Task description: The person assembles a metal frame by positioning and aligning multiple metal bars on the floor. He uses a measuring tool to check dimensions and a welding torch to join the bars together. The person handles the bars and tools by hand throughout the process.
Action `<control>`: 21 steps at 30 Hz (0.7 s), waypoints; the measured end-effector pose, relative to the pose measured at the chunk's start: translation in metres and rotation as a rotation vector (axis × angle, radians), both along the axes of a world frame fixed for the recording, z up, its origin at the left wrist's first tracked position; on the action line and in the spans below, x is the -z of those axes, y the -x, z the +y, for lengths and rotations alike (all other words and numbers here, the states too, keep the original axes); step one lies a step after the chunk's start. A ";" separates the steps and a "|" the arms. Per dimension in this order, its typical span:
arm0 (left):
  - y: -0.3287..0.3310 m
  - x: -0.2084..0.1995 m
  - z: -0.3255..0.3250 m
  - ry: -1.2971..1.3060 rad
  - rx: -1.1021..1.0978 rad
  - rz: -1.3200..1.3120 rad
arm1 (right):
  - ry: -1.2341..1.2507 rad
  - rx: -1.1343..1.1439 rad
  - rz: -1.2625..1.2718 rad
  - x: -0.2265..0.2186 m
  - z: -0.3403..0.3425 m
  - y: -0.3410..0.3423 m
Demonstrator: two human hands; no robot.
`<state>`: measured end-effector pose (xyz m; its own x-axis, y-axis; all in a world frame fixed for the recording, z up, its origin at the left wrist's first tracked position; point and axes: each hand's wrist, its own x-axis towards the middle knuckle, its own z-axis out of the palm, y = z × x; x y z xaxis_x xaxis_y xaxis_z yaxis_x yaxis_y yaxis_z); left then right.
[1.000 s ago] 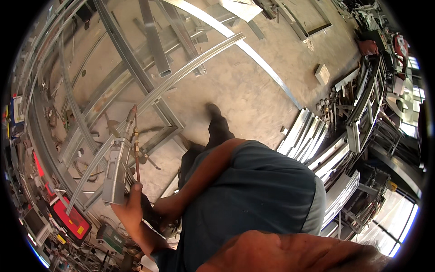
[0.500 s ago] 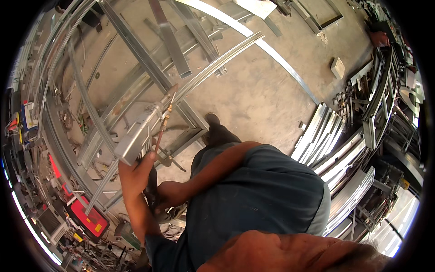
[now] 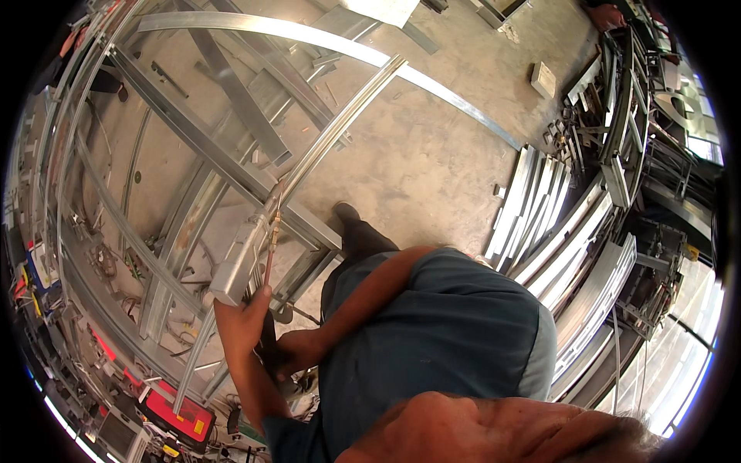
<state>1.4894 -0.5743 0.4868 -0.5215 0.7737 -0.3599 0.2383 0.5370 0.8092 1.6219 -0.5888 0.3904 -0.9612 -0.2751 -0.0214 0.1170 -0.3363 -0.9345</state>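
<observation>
My left hand (image 3: 241, 322) is closed at the near end of a silver metal tool (image 3: 238, 272), its thumb raised beside it. The tool has a long body, brass-coloured fittings and a thin reddish tube along its right side. Its far tip reaches the crossing of two metal profiles in a frame. Close to my left wrist, my right hand (image 3: 301, 351) is curled, with its fingers mostly hidden; dark material shows beside it. A long metal channel (image 3: 340, 127) runs away from the tool's tip toward the upper right.
Long metal profiles (image 3: 193, 135) form a frame across the left. A curved bright strip (image 3: 455, 100) crosses the floor. Metal lengths (image 3: 532, 204) lie stacked at the right, below a pale block (image 3: 543, 79). A red case (image 3: 177, 417) sits at lower left.
The view has turned, so the frame and floor items shift left in the picture. The tool now points more steeply away from me. Both hands keep much the same grip.
</observation>
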 end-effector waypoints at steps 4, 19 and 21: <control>-0.010 -0.015 -0.011 0.057 -0.082 -0.043 | 0.058 0.102 0.139 0.000 -0.013 -0.005; -0.073 -0.051 -0.179 -0.032 -0.263 0.370 | -0.587 -0.195 0.362 -0.066 0.084 -0.016; -0.083 -0.053 -0.203 -0.053 -0.278 0.389 | -0.554 0.201 0.200 -0.111 0.081 -0.015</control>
<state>1.5724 -0.7775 0.5401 -0.7994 0.5977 -0.0608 0.3820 0.5837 0.7165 1.6371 -0.5082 0.5010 -0.9932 -0.0877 0.0770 -0.0938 0.2073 -0.9738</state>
